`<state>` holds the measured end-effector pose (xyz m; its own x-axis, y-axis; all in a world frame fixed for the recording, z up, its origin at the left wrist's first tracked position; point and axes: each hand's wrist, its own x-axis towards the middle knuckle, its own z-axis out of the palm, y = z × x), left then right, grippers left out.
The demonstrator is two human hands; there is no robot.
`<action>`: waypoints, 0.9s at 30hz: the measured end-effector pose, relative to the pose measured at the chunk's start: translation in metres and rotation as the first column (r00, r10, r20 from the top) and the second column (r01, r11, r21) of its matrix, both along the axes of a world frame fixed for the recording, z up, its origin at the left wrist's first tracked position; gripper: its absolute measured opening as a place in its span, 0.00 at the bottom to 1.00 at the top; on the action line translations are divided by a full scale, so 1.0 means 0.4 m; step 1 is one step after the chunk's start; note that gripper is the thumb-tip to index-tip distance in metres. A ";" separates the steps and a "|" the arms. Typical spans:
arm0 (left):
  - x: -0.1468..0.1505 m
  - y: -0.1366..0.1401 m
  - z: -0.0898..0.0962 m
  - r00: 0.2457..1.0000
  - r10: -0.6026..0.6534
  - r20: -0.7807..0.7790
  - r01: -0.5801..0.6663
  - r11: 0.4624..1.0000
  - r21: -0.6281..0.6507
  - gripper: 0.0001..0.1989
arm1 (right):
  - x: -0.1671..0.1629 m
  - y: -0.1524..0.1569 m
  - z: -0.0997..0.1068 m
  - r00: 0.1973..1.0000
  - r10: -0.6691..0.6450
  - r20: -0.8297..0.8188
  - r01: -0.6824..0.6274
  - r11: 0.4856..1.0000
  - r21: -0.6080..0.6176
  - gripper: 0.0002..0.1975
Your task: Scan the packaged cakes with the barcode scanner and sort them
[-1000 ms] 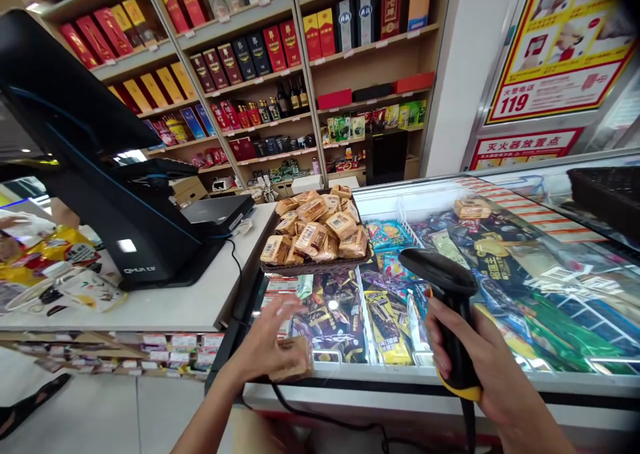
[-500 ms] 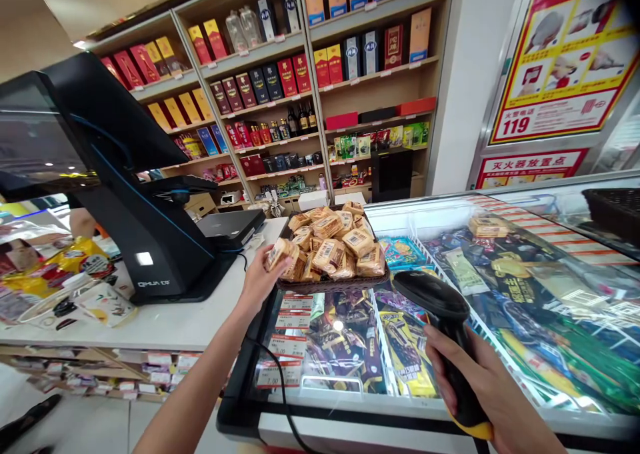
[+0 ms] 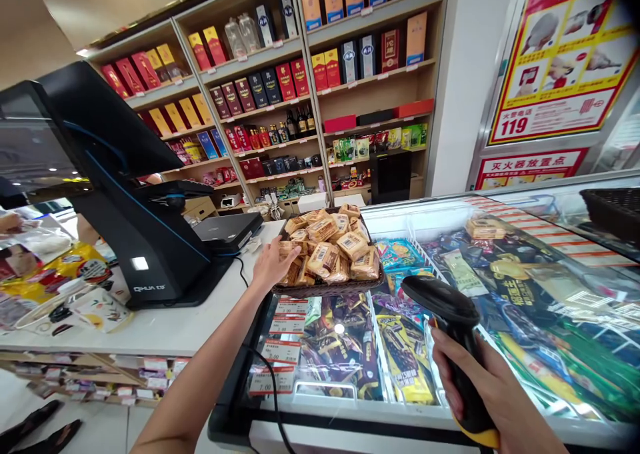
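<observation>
My left hand [image 3: 273, 266] is at the left side of a dark woven basket [image 3: 333, 289]. Its thumb and fingers are around a small wrapped snack packet, mostly hidden by the hand, at the edge of the pile. Brown-and-cream wrapped snack packets [image 3: 324, 257] with barcodes fill the basket, which rests on the freezer's glass top. My right hand [image 3: 487, 381] grips a black and yellow barcode scanner [image 3: 443, 299] by its handle. The scanner's head is raised over the glass, to the right of the basket and apart from it.
A chest freezer [image 3: 340, 367] of bagged ice creams spreads below and right, with price labels [image 3: 280, 351] on its left. A black checkout terminal [image 3: 165, 241] stands on the white counter [image 3: 190, 324] beside bagged goods. A black cable [image 3: 273, 374] hangs in front. Stocked shelves [image 3: 260, 114] are behind.
My left hand has lowered the snack packet from a tilted, raised position onto the left edge of the pile. My right hand keeps its hold on the scanner; the view shifted slightly.
</observation>
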<state>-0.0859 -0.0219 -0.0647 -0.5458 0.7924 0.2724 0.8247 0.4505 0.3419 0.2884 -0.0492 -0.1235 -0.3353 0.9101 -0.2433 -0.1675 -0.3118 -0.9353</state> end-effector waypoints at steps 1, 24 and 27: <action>-0.002 0.000 0.002 1.000 0.012 -0.001 -0.012 1.000 -0.003 0.40 | 0.002 0.000 -0.002 1.000 0.008 0.003 -0.008 1.000 0.004 0.25; 0.675 0.488 0.114 0.718 -0.637 -0.281 0.675 0.736 0.053 0.25 | 0.191 0.163 0.005 0.905 -0.334 -0.264 0.331 0.942 -0.056 0.26; 0.793 0.658 0.023 0.726 -0.671 -0.152 0.676 0.736 -0.018 0.28 | 0.230 0.192 -0.023 0.904 -0.356 -0.238 0.350 0.934 -0.066 0.26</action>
